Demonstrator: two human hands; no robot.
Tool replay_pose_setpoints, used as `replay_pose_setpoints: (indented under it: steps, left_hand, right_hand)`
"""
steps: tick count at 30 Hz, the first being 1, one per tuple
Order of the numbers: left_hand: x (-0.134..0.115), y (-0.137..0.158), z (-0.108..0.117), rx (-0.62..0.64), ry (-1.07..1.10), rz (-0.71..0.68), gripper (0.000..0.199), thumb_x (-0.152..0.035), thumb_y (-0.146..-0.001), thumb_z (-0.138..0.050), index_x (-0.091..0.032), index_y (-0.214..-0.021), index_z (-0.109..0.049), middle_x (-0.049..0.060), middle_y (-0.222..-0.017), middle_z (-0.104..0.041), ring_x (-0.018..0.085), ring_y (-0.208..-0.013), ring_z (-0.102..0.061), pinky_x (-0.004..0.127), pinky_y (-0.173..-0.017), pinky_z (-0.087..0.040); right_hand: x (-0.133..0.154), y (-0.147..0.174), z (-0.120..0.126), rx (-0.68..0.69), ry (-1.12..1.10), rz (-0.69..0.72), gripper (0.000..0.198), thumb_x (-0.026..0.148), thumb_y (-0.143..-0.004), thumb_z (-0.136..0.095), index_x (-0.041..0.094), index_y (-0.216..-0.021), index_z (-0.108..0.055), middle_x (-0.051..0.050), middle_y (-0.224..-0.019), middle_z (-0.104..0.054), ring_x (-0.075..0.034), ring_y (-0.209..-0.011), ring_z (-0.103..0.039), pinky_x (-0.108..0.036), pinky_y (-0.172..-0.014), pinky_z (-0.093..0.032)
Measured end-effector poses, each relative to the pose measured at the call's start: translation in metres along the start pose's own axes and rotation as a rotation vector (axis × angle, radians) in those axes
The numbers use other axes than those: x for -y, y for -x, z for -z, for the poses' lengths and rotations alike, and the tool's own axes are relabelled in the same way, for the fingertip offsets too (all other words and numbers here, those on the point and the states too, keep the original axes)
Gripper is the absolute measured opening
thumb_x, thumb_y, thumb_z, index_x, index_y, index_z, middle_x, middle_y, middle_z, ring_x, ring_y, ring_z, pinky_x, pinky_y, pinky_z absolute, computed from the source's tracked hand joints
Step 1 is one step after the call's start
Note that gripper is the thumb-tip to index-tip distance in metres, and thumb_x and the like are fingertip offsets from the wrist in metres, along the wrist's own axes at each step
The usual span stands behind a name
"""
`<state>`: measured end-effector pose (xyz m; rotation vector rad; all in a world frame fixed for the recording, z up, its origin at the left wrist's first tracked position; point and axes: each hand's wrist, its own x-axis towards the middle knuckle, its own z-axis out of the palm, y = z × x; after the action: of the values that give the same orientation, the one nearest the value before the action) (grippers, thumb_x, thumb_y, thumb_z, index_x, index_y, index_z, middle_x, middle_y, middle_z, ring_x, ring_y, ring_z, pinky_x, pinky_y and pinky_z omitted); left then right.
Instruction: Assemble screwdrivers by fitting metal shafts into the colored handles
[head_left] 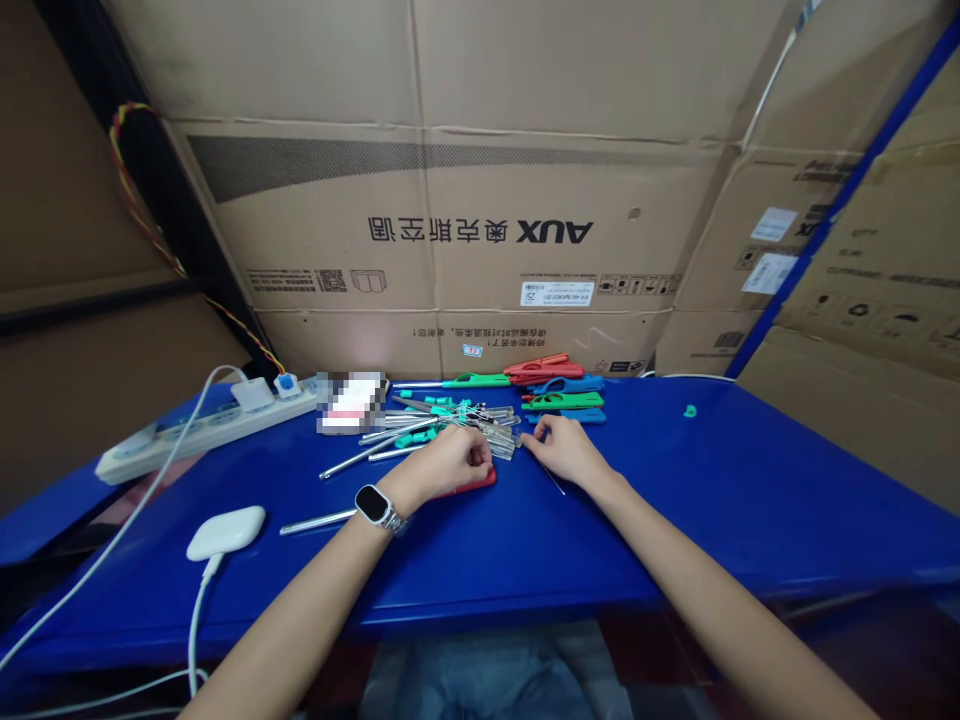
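Observation:
My left hand (456, 462), with a watch on its wrist, is closed with curled fingers over a red utility lighter (476, 484); what its fingertips hold is hidden. The lighter's metal tube (315, 522) sticks out left of the wrist. My right hand (564, 448) is closed in a pinch beside the clear plastic pieces (499, 440); what lies between its fingers is too small to make out. Below its fingers shows a thin metal rod (555, 482). Between and behind the hands lies a heap of metal tubes (341, 462), thin wires and teal caps (414, 437).
Several utility lighters in red (547, 370), green (566, 401) and blue (577, 385) lie at the back. A blurred phone-like object (352, 403), a power strip (202, 435), a white case on a cable (226, 532) and a small teal piece (690, 411) are around. Cardboard (465, 180) walls the desk.

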<state>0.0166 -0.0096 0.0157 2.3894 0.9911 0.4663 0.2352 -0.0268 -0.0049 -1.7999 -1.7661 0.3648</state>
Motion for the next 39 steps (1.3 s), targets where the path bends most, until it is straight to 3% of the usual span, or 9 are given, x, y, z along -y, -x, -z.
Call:
replay_pose_setpoints:
  steps: [4, 7, 9, 13, 18, 24, 30, 34, 39]
  left_hand:
    - [0.003, 0.001, -0.002, -0.01, -0.017, -0.056, 0.008, -0.02, -0.077, -0.059, -0.015, -0.075, -0.066, 0.001, -0.066, -0.063, 0.012, -0.058, -0.054, 0.022, -0.056, -0.039]
    - [0.004, 0.005, 0.0, -0.04, -0.05, -0.105, 0.009, -0.022, -0.08, -0.058, -0.016, -0.077, -0.064, 0.002, -0.071, -0.063, 0.012, -0.061, -0.053, 0.023, -0.058, -0.039]
    - [0.003, 0.007, 0.003, -0.051, -0.041, -0.115, 0.01, -0.022, -0.082, -0.057, -0.016, -0.077, -0.064, 0.002, -0.072, -0.063, 0.012, -0.062, -0.053, 0.024, -0.059, -0.039]
    - [-0.002, 0.011, 0.009, -0.063, 0.019, -0.124, 0.012, -0.023, -0.084, -0.056, -0.016, -0.079, -0.064, 0.001, -0.072, -0.061, 0.013, -0.062, -0.053, 0.024, -0.06, -0.04]
    - [-0.003, 0.013, 0.017, -0.094, 0.112, -0.148, 0.019, -0.032, -0.089, -0.055, -0.016, -0.085, -0.065, 0.003, -0.078, -0.065, 0.014, -0.066, -0.057, 0.026, -0.063, -0.044]
    - [0.007, 0.014, 0.023, -0.035, 0.082, -0.08, 0.014, -0.028, -0.083, -0.06, -0.016, -0.082, -0.068, 0.004, -0.08, -0.069, 0.017, -0.072, -0.06, 0.027, -0.068, -0.046]
    - [0.005, 0.011, 0.012, 0.01, 0.028, -0.101, 0.016, -0.031, -0.082, -0.065, -0.017, -0.086, -0.07, 0.003, -0.08, -0.068, 0.016, -0.072, -0.061, 0.026, -0.067, -0.044]
    - [0.003, 0.012, 0.009, 0.031, -0.063, -0.112, 0.014, -0.026, -0.083, -0.06, -0.018, -0.082, -0.071, 0.003, -0.082, -0.07, 0.016, -0.073, -0.061, 0.026, -0.07, -0.043]
    - [-0.003, 0.011, 0.012, 0.025, -0.124, -0.06, 0.011, -0.022, -0.074, -0.063, -0.019, -0.08, -0.072, 0.002, -0.076, -0.07, 0.016, -0.068, -0.061, 0.025, -0.063, -0.041]
  right_hand:
    - [0.016, 0.011, 0.001, -0.058, -0.015, 0.245, 0.016, 0.035, -0.085, -0.058, 0.021, -0.08, -0.06, 0.002, -0.063, -0.057, -0.014, -0.056, -0.052, -0.025, -0.055, -0.033]
    - [0.029, 0.022, -0.003, 0.069, -0.014, 0.439, 0.011, 0.03, -0.082, -0.062, 0.022, -0.089, -0.063, -0.001, -0.083, -0.064, -0.015, -0.072, -0.059, -0.025, -0.063, -0.037]
    - [0.034, 0.027, -0.006, 0.131, 0.001, 0.482, 0.016, 0.03, -0.082, -0.063, 0.023, -0.096, -0.065, -0.002, -0.093, -0.064, -0.017, -0.081, -0.061, -0.026, -0.069, -0.04]
    - [0.032, 0.028, -0.007, 0.194, 0.011, 0.467, 0.025, 0.041, -0.084, -0.066, 0.024, -0.104, -0.067, -0.003, -0.099, -0.061, -0.019, -0.088, -0.062, -0.029, -0.075, -0.043]
    - [0.029, 0.026, -0.005, 0.241, -0.012, 0.451, 0.02, 0.04, -0.088, -0.063, 0.024, -0.098, -0.069, -0.003, -0.101, -0.062, -0.019, -0.088, -0.063, -0.03, -0.076, -0.044]
    - [0.031, 0.029, -0.002, 0.31, 0.054, 0.444, 0.049, 0.054, -0.073, -0.076, 0.029, -0.114, -0.066, -0.004, -0.109, -0.06, -0.024, -0.098, -0.061, -0.035, -0.079, -0.044]
    - [0.032, 0.028, -0.004, 0.338, 0.085, 0.445, 0.028, 0.045, -0.082, -0.069, 0.024, -0.099, -0.066, -0.005, -0.106, -0.06, -0.024, -0.103, -0.059, -0.033, -0.075, -0.042]
    - [0.034, 0.03, -0.003, 0.334, 0.068, 0.425, 0.026, 0.041, -0.079, -0.071, 0.023, -0.096, -0.064, -0.006, -0.11, -0.062, -0.025, -0.103, -0.06, -0.033, -0.076, -0.042]
    - [0.035, 0.031, -0.004, 0.301, 0.085, 0.449, 0.025, 0.041, -0.078, -0.071, 0.021, -0.092, -0.064, -0.006, -0.107, -0.062, -0.026, -0.104, -0.06, -0.033, -0.075, -0.042]
